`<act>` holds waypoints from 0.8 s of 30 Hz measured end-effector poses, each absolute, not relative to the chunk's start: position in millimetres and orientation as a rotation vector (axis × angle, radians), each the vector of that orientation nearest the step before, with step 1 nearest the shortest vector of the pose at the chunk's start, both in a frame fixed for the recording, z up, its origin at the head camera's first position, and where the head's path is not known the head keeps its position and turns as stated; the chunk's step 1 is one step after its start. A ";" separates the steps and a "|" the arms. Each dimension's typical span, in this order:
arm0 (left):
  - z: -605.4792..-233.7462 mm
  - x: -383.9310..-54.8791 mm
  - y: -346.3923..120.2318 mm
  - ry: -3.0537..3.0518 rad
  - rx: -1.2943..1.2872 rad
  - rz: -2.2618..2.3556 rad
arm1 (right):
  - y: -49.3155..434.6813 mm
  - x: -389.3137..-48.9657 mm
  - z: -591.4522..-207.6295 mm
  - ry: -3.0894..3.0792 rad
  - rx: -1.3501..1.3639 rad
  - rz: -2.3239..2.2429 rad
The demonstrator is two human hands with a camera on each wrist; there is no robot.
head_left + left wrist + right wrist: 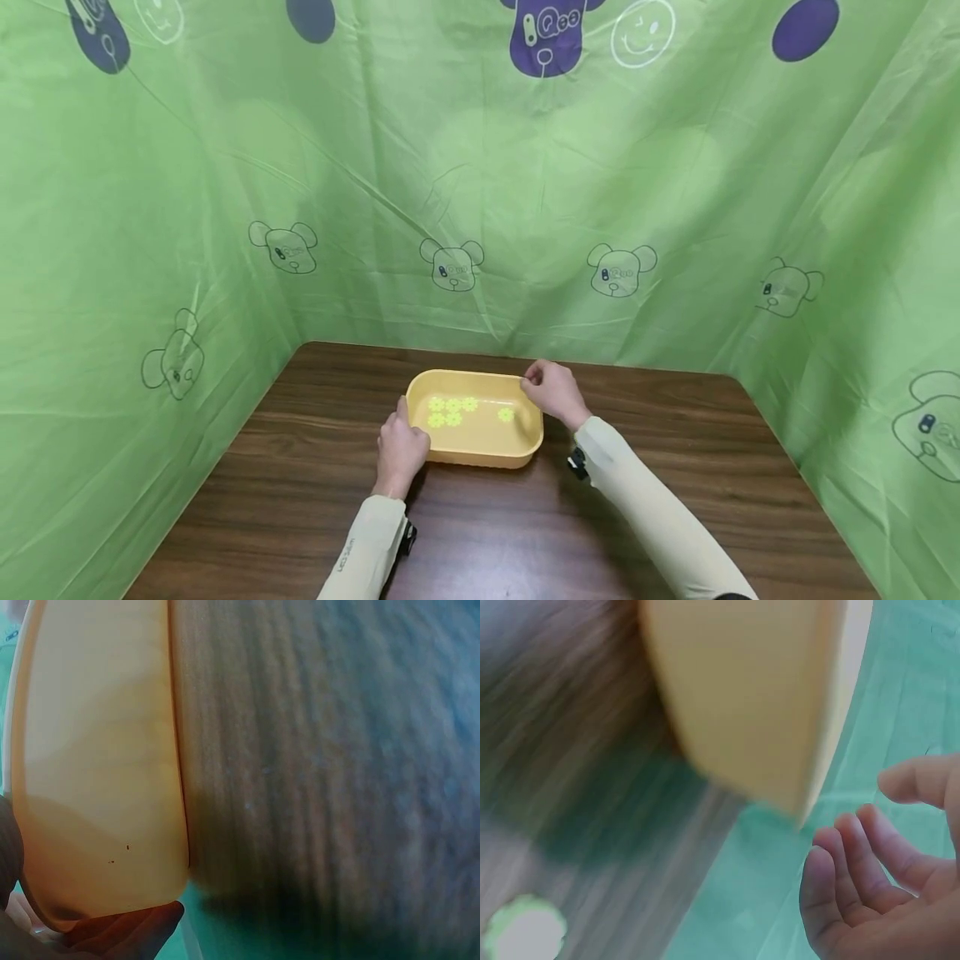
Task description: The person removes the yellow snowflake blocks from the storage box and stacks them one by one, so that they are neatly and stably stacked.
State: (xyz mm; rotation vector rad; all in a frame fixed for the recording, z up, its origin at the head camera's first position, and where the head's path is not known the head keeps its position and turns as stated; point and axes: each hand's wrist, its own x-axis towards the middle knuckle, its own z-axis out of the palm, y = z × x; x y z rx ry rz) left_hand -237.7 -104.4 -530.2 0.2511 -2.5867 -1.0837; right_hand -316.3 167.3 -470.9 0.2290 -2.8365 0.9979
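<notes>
A yellow plastic tub [480, 457] with rounded corners sits on the table. Several bright yellow-green flower shapes [453, 406] lie on its floor, most grouped at the left, with one apart at the right. My left hand [401, 450] grips the tub's left end; in the left wrist view its fingers [135, 930] curl against the outside of the tub [97, 750]. Over the back right corner is my right hand [555, 392]. The right wrist view shows its fingers [862, 870] loosely bent, the thumb apart from them, nothing held, beside the tub's corner [750, 697].
The brown wood-grain table [480, 533] reaches back to a green curtain [525, 317] printed with bear heads, which also hangs along both sides. A blurred pale disc with a green edge [525, 930] shows low in the right wrist view.
</notes>
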 end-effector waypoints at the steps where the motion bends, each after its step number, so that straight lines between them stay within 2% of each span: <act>1: -530.1 -237.6 -104.5 -2.587 0.252 -1.083 | 160.3 -317.8 -470.0 -2.840 0.244 0.987; 10: -529.2 -236.4 -104.7 -2.590 0.259 -1.095 | 122.9 -320.7 -479.4 -3.016 0.330 0.891; 18: -529.4 -234.3 -102.7 -2.585 0.272 -1.110 | 115.2 -314.4 -496.9 -3.058 0.657 0.455; 24: -528.7 -235.4 -102.8 -2.575 0.264 -1.114 | 109.6 -319.4 -502.0 -3.144 0.580 0.246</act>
